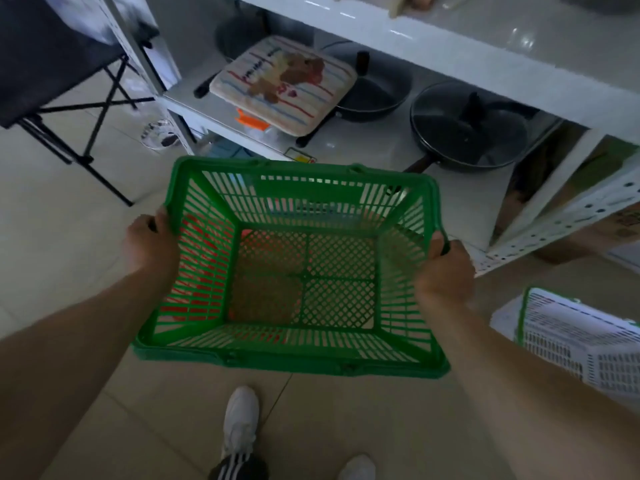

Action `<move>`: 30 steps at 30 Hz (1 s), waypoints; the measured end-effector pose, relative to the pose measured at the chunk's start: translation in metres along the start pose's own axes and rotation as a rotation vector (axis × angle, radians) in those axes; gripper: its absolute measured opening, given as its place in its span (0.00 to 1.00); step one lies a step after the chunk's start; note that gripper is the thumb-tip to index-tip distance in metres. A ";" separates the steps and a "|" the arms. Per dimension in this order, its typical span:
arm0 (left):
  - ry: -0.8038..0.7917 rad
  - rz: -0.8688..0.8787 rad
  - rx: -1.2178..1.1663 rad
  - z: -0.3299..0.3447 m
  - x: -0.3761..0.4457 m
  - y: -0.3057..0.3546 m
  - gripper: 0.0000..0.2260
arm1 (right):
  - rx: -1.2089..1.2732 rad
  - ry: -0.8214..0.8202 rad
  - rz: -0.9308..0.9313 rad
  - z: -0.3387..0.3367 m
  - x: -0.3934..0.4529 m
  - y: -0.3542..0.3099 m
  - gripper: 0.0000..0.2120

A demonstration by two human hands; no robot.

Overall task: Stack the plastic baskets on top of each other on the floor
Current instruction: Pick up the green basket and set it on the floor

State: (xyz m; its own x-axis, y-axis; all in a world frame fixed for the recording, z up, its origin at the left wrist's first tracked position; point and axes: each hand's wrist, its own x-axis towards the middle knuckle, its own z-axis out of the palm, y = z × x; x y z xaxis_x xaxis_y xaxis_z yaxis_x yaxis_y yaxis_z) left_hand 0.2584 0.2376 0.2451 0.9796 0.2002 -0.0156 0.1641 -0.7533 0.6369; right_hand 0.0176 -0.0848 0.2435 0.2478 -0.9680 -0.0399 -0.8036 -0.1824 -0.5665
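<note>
Tiled floor [69, 237]: both hands' fingers grip green basket [294, 362]; white basket [581, 341] right, shelf [346, 140] ahead

No text, brand, number or sign is legible; the cushion [283, 81] on the lower shelf [349, 142] carries a line of dark lettering beside a printed bear figure, too blurred to read; a small yellow-and-red sticker [300, 156] at the front edge of the same shelf shows markings that cannot be resolved; the cardboard box [620, 225] at the right edge bears dark print, also unreadable; the green basket [294, 362] shows no readable marking.
</note>
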 end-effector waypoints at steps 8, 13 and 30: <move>-0.022 -0.029 0.074 -0.023 0.060 -0.040 0.23 | -0.011 -0.024 -0.001 0.062 -0.043 -0.044 0.24; -0.045 -0.064 0.057 -0.030 0.098 -0.057 0.20 | -0.028 -0.052 0.044 0.095 -0.068 -0.067 0.26; -0.060 -0.094 0.057 0.004 0.196 -0.115 0.21 | -0.097 -0.116 0.204 0.193 -0.100 -0.106 0.25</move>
State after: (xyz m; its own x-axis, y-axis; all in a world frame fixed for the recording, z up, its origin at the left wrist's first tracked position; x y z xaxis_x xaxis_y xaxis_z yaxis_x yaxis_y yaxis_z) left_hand 0.4320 0.3607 0.1658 0.9646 0.2350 -0.1199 0.2598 -0.7675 0.5860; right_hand 0.1831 0.0645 0.1485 0.1311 -0.9612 -0.2428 -0.8902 -0.0064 -0.4555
